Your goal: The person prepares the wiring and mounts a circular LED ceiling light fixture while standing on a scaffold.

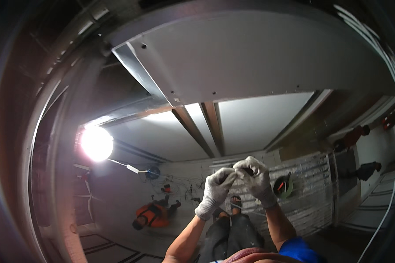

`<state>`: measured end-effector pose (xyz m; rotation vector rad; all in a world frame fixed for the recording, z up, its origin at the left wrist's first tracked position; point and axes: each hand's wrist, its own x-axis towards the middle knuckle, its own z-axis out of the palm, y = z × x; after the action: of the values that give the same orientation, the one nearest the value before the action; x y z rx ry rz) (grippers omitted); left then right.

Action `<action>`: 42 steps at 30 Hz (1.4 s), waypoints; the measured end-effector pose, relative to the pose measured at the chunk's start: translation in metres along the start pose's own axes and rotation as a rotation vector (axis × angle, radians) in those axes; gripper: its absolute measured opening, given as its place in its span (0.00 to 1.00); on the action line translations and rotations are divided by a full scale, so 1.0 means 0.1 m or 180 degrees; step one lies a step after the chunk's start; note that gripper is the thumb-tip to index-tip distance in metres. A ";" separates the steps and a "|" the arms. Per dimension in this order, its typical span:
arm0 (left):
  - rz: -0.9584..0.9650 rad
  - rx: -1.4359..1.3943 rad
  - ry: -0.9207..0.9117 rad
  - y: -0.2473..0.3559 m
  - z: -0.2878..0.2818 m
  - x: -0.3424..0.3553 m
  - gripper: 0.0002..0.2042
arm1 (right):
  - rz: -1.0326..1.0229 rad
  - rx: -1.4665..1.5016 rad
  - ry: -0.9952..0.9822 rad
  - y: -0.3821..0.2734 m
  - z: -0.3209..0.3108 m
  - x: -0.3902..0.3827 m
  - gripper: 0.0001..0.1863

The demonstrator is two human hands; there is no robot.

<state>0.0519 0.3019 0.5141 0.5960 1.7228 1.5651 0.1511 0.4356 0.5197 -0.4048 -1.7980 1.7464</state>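
Note:
Both of my hands wear pale knitted work gloves and meet in front of me, above my legs. My left hand (pixel 217 189) is closed, its thumb and fingers pinched together near the other hand's fingertips. My right hand (pixel 255 179) is closed too, with bent fingers pressed against the thumb. Whatever sits between the fingertips is too small to make out. Ahead of the hands hangs a large grey-white board (pixel 250 57) with several dark screw spots along its edges. Brownish studs (pixel 212 127) and pale panels (pixel 259 120) show beyond its lower edge.
I stand on a slatted, paint-spotted platform (pixel 300 210). A green bucket-like container (pixel 288 189) with tools is to the right. A glaring lamp (pixel 96 143) with a cord is on the left. A person in an orange vest (pixel 156 215) is below left; two people (pixel 352 136) are far right.

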 end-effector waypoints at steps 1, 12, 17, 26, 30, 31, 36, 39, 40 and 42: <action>0.0033 -0.0352 0.0066 -0.05 0.06 0.03 0.05 | 0.0113 -0.0023 0.0047 0.02 -0.02 -0.05 0.02; -0.0116 -0.1654 0.0273 -0.07 0.01 -0.03 0.25 | 0.0883 0.0526 0.0373 0.19 0.02 -0.29 0.13; -0.0104 -0.1514 0.0380 -0.05 0.00 0.00 0.15 | 0.0804 0.0738 0.0458 0.15 0.12 -0.27 0.15; -0.0070 -0.0761 0.0413 0.14 0.04 -0.12 0.09 | 0.0778 0.0761 0.0610 0.03 0.16 -0.28 0.12; -0.0252 -0.0819 0.0370 0.20 0.04 -0.17 0.09 | 0.0848 0.0850 0.0572 0.03 0.17 -0.34 0.12; -0.0283 -0.0911 0.0358 0.20 0.05 -0.19 0.08 | 0.0799 0.0828 0.0567 0.03 0.17 -0.36 0.11; -0.0227 -0.0959 0.0414 0.22 0.12 -0.27 0.08 | 0.0702 0.0743 0.0535 -0.10 0.15 -0.40 0.11; -0.0189 -0.1061 0.0452 0.23 0.15 -0.31 0.06 | 0.0692 0.0296 0.0521 -0.15 0.13 -0.43 0.09; -0.0166 -0.1011 0.0440 0.23 0.16 -0.33 0.06 | 0.0625 0.0011 0.0449 -0.14 0.12 -0.43 0.08; -0.0053 -0.0971 0.0408 0.16 0.17 -0.35 0.07 | 0.0573 -0.0453 0.0374 -0.16 0.09 -0.46 0.06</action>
<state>0.0850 0.2888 0.5365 0.3338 1.5313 1.8420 0.1845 0.3994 0.5266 -0.7329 -1.8548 1.6789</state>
